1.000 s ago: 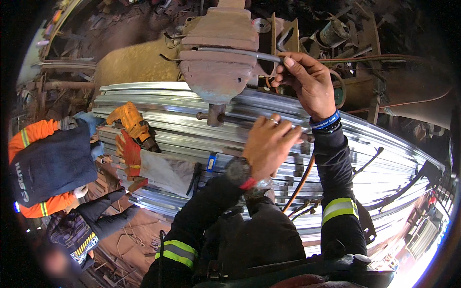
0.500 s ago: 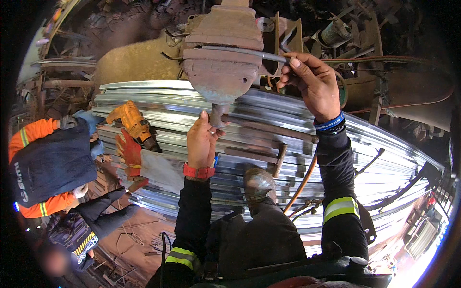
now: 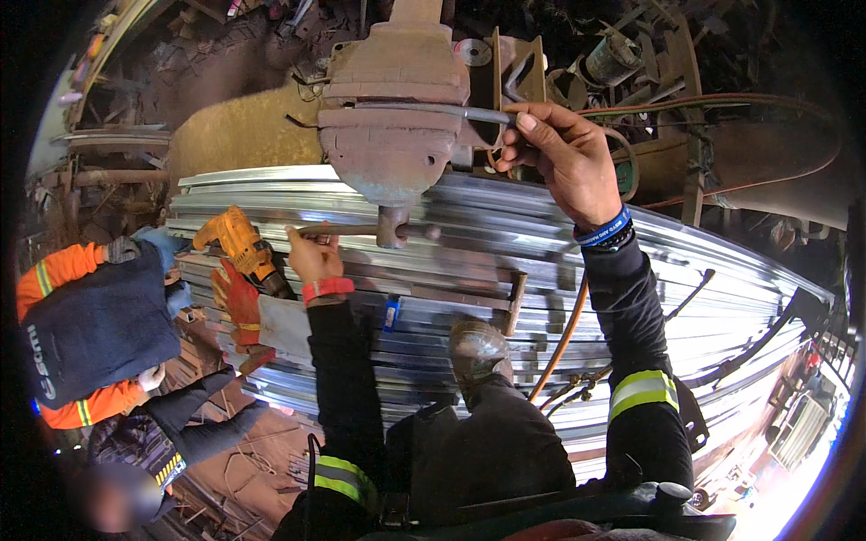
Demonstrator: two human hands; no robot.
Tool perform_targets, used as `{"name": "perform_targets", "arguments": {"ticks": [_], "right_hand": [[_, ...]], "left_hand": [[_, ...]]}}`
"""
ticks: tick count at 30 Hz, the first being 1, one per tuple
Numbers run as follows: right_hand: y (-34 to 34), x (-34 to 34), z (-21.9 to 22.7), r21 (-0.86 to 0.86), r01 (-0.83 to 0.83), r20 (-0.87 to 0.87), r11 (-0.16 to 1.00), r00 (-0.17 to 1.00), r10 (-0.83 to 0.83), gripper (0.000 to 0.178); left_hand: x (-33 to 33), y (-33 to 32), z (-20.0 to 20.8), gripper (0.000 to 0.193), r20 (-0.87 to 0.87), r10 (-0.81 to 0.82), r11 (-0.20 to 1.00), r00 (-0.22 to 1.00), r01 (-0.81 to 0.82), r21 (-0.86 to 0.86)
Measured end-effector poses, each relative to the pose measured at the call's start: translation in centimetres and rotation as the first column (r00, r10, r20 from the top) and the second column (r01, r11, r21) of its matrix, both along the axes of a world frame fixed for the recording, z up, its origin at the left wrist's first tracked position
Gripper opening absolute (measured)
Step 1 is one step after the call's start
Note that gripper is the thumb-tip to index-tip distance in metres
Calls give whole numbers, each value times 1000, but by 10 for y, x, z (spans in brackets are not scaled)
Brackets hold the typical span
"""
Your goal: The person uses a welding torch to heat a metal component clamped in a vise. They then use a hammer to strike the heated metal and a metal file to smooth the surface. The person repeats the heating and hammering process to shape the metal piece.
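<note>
A rusty bench vise [image 3: 392, 149] stands ahead of me, a thin grey metal rod [image 3: 483, 114] lying along the gap between its jaws. The rod's right end is pinched between the thumb and fingers of my right hand [image 3: 570, 162]. My left hand [image 3: 316, 259] is closed around the left end of the vise handle [image 3: 356, 231], a bar passing through the screw head [image 3: 392, 225] below the jaws. Whether the jaws clamp the rod tightly I cannot tell.
Long shiny metal profiles [image 3: 505, 207] lie under the vise. On them rest a yellow power tool [image 3: 244, 248], a red work glove [image 3: 236, 298] and a small blue object [image 3: 391, 313]. An orange hose [image 3: 568, 343] runs nearby. A person in orange sleeves [image 3: 99, 316] works at left.
My left hand has moved left from the screw head and now grips the handle, which has slid left through the head. My right hand still holds the rod. The view has shifted slightly.
</note>
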State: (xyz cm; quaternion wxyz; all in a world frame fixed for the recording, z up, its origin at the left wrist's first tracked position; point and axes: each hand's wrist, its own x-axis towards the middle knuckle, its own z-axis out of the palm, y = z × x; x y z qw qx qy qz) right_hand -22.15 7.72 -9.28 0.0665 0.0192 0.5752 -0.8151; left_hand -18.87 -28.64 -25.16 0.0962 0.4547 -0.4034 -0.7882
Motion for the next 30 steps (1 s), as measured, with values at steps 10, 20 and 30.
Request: {"name": "perform_targets", "arguments": {"ticks": [10, 20, 30], "right_hand": [[-4, 3, -4, -87, -6, -22, 996, 1000, 4, 25], [2, 2, -4, -101, -19, -20, 995, 1000, 17, 25], [-1, 2, -1, -57, -9, -27, 998, 1000, 8, 26]], "left_hand": [[-28, -69, -25, 41, -202, -63, 980, 977, 100, 174], [-18, -39, 92, 38, -697, -154, 982, 700, 186, -31], [-8, -31, 113, 39, -691, -232, 973, 685, 162, -166]]}}
